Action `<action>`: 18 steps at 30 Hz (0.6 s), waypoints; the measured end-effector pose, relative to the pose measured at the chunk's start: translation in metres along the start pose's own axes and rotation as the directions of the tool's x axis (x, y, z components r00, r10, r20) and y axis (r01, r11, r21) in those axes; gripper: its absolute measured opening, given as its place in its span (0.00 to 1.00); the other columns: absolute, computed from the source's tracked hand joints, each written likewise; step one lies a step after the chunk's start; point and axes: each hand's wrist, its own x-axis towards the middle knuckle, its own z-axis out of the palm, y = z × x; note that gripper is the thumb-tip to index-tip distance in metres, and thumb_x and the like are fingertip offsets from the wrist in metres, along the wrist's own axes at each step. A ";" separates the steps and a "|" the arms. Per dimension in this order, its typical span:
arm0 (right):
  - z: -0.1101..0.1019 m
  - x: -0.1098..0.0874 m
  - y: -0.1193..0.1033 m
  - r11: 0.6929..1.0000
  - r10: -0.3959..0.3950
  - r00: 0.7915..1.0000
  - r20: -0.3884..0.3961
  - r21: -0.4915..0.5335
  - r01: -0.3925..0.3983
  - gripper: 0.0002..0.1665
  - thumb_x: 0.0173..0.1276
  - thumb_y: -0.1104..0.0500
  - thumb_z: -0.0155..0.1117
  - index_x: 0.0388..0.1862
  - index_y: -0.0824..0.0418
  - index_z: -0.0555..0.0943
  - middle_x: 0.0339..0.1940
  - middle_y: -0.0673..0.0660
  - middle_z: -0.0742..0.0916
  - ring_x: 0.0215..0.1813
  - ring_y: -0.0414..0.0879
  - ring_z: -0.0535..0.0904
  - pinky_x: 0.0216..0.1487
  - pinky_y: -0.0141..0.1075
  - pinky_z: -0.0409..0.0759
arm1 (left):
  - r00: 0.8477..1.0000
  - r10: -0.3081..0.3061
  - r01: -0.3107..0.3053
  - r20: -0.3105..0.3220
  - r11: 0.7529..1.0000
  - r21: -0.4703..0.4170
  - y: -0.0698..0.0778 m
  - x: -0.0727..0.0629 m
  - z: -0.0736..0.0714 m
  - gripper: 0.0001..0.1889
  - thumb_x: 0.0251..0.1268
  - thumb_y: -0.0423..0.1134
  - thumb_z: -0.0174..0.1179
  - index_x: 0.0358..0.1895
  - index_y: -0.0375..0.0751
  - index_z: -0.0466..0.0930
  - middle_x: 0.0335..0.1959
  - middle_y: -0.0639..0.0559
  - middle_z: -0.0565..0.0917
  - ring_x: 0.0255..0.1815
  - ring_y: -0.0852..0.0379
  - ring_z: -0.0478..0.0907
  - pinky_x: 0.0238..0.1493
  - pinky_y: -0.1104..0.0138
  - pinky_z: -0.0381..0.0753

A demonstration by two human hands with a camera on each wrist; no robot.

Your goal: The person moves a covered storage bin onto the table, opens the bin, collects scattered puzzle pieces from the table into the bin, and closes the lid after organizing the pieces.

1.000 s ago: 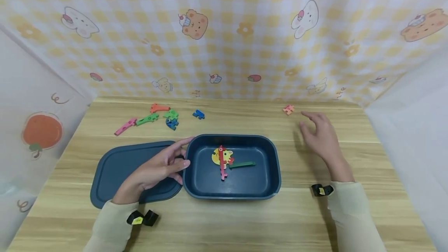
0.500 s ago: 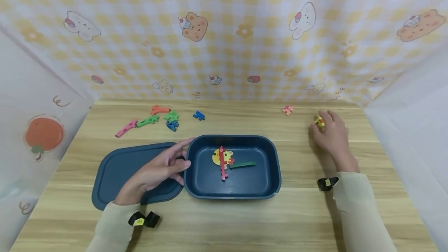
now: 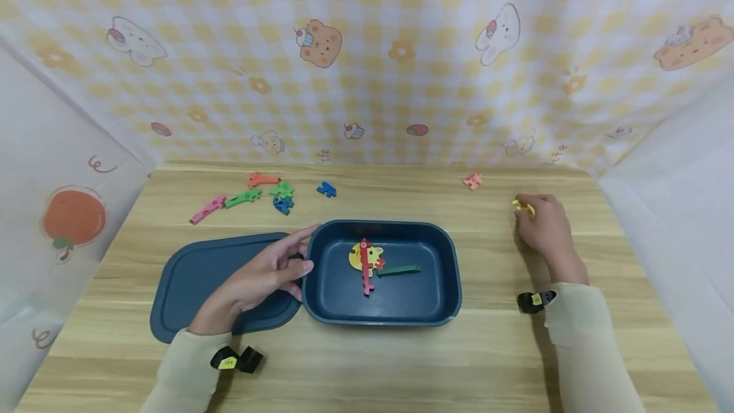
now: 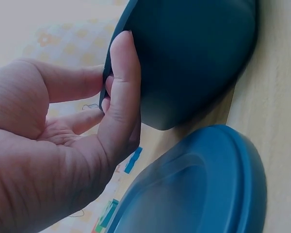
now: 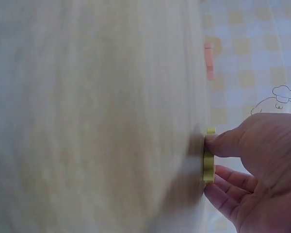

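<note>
My left hand [image 3: 266,276] grips the left end of a dark blue open box [image 3: 384,322], its fingers and thumb at the rim, as the left wrist view also shows. Inside the box lie a yellow animal-face puzzle piece [image 3: 357,259], a red strip-shaped piece [image 3: 364,266] across it and a green strip [image 3: 400,269]. At the right of the table my right hand [image 3: 545,225] pinches a yellow puzzle piece [image 5: 209,162] between thumb and fingers, close to the wooden surface.
The box's lid [image 3: 197,289] lies flat under the left forearm, beside the box. At the back left are several pieces, among them a pink strip [image 3: 208,210] and an orange piece [image 3: 262,179]. A blue piece [image 3: 327,189] and a salmon piece [image 3: 473,181] lie near the curtain.
My right hand has moved right, past the salmon piece, and come down on the yellow puzzle piece, its fingers closing round it. The left hand and box have stayed in place.
</note>
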 end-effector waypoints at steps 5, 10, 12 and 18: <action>0.003 0.002 -0.002 1.000 0.016 1.000 -0.023 0.020 -0.016 0.22 0.78 0.67 0.59 0.67 0.76 0.78 0.63 0.82 0.78 0.68 0.78 0.70 0.68 0.73 0.69 | 1.000 -0.005 0.005 0.005 1.000 -0.004 0.001 -0.001 0.000 0.39 0.83 0.35 0.55 0.88 0.47 0.46 0.51 0.46 0.68 0.37 0.61 0.79 0.36 0.60 0.93; 0.004 0.003 -0.004 1.000 -0.008 1.000 -0.026 0.013 0.009 0.21 0.75 0.69 0.60 0.65 0.77 0.79 0.61 0.82 0.80 0.66 0.78 0.72 0.68 0.73 0.69 | 1.000 -0.011 0.011 0.001 1.000 -0.010 0.002 -0.001 0.000 0.39 0.83 0.35 0.55 0.88 0.47 0.46 0.52 0.46 0.68 0.37 0.60 0.79 0.36 0.60 0.93; 0.004 0.004 -0.004 1.000 -0.015 1.000 -0.027 0.006 0.015 0.21 0.75 0.70 0.59 0.64 0.77 0.79 0.61 0.83 0.80 0.65 0.78 0.73 0.68 0.74 0.70 | 1.000 -0.013 0.013 0.001 1.000 -0.010 0.002 -0.001 0.000 0.39 0.83 0.35 0.55 0.88 0.47 0.46 0.51 0.46 0.68 0.37 0.60 0.79 0.36 0.60 0.93; 0.005 0.000 -0.006 1.000 -0.024 0.998 -0.060 0.009 0.025 0.21 0.74 0.71 0.57 0.63 0.77 0.80 0.60 0.84 0.80 0.62 0.80 0.74 0.63 0.75 0.72 | 1.000 -0.013 0.013 0.001 1.000 -0.008 0.002 -0.002 0.000 0.39 0.83 0.35 0.55 0.88 0.46 0.46 0.51 0.46 0.68 0.37 0.60 0.79 0.36 0.60 0.93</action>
